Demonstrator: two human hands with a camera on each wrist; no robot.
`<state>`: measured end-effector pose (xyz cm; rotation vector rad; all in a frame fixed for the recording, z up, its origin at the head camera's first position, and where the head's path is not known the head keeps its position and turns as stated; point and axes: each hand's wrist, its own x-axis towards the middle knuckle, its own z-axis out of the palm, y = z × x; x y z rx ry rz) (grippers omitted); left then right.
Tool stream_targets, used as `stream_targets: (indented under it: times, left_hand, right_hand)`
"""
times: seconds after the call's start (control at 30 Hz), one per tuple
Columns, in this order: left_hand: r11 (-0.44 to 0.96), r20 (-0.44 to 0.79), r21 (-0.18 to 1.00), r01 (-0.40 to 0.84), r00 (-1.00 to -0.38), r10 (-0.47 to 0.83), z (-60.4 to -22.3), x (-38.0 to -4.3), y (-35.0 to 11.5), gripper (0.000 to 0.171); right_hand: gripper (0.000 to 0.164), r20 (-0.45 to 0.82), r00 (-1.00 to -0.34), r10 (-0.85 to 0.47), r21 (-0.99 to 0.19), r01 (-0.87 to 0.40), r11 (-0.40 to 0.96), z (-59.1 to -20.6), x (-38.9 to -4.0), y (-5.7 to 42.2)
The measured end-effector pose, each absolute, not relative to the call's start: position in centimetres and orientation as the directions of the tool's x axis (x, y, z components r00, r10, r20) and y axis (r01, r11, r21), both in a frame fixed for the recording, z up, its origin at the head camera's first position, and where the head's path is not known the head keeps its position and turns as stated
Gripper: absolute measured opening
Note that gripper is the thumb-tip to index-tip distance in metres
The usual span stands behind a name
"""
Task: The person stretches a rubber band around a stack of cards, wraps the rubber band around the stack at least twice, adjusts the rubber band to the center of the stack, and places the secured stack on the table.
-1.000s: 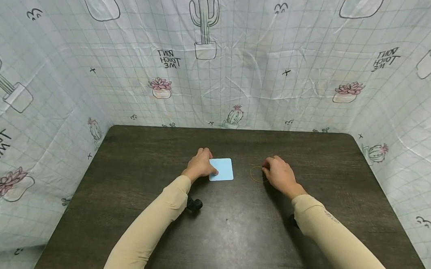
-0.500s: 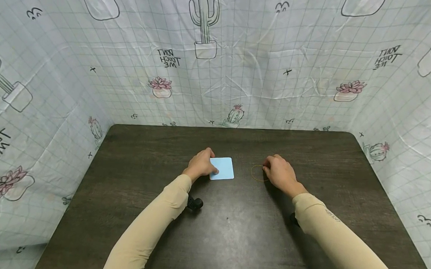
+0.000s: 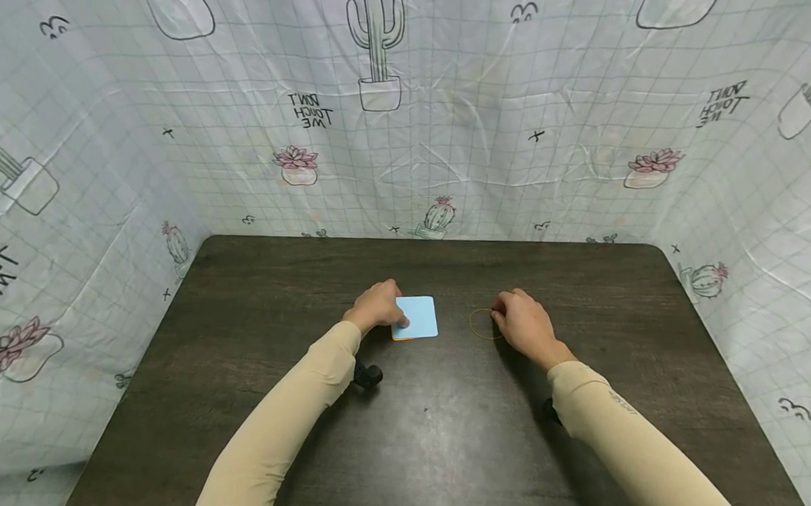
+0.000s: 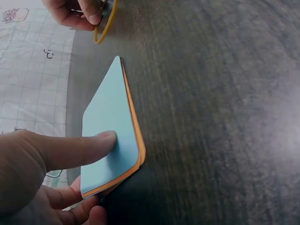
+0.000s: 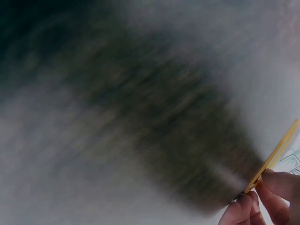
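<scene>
My left hand (image 3: 373, 306) holds a thin stack of rounded cards (image 3: 418, 317) by its left side. The thumb presses on the light blue top face, and the other fingers curl underneath. In the left wrist view, orange edges show below the blue card (image 4: 105, 117), and the stack is tilted. To the right, my right hand (image 3: 527, 323) pinches a yellow rubber band (image 3: 470, 324) between thumb and fingertips. Seen from the right wrist, the rubber band (image 5: 277, 156) stretches up from those fingertips as a narrow loop. A gap separates the band from the cards.
Both hands are over the far half of a dark wood-grain table (image 3: 422, 452). Behind it and along both sides hangs a white curtain (image 3: 480, 142) with a grid and cactus drawings. A black wrist camera (image 3: 368, 375) sits under the left sleeve.
An orange edge has come into sight under the blue card's lower left side. Both hands keep nearly the same place and the same holds; the head view has shifted slightly.
</scene>
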<state>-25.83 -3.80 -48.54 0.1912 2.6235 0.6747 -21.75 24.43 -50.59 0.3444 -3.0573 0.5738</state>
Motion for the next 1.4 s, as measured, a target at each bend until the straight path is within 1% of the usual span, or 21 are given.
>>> stream_targets:
  times: [0.23, 0.37, 0.53, 0.73, 0.87, 1.07, 1.17, 1.27, 1.4]
  left_hand:
    - [0.869, -0.408, 0.494, -0.016, -0.887, 0.216, -48.3, -25.7, -3.7, 0.056]
    - [0.865, -0.407, 0.501, -0.027, -0.889, 0.208, -48.2, -25.4, -3.6, 0.055]
    - [0.858, -0.367, 0.514, 0.001, -0.904, 0.22, -48.4, -24.9, -3.6, 0.055]
    - [0.836, -0.308, 0.549, 0.007, -0.928, 0.21, -48.9, -24.1, -3.8, 0.053]
    - [0.807, -0.26, 0.59, 0.014, -0.944, 0.206, -49.4, -23.6, -4.0, 0.053]
    - [0.735, -0.164, 0.675, 0.063, -0.958, 0.234, -50.2, -23.1, -4.3, 0.051]
    - [0.686, -0.14, 0.725, 0.067, -0.96, 0.241, -50.5, -23.0, -4.5, 0.046]
    - [0.621, -0.13, 0.782, 0.05, -0.962, 0.241, -50.8, -23.0, -4.7, 0.039]
    - [0.531, -0.122, 0.847, 0.027, -0.962, 0.244, -50.9, -23.0, -5.1, 0.036]
  right_hand:
    - [0.007, 0.04, -0.978, -0.204, -0.362, -0.205, 0.909, -50.6, -21.7, 24.3]
    - [0.007, 0.047, -0.978, -0.202, -0.36, -0.205, 0.91, -50.5, -21.6, 24.3]
    - [0.006, 0.061, -0.976, -0.208, -0.364, -0.216, 0.906, -50.5, -21.6, 24.3]
    - [0.007, 0.079, -0.975, -0.208, -0.362, -0.222, 0.905, -50.6, -21.6, 24.4]
    - [0.007, 0.055, -0.978, -0.203, -0.363, -0.209, 0.908, -50.6, -21.7, 24.4]
    - [0.008, -0.001, -0.982, -0.19, -0.373, -0.175, 0.911, -50.5, -21.9, 24.4]
    - [0.011, -0.027, -0.983, -0.18, -0.406, -0.154, 0.901, -50.2, -21.9, 24.6]
    - [0.012, -0.038, -0.985, -0.168, -0.473, -0.131, 0.871, -50.0, -21.8, 24.7]
    - [0.013, -0.044, -0.987, -0.158, -0.579, -0.104, 0.809, -49.7, -21.6, 24.8]
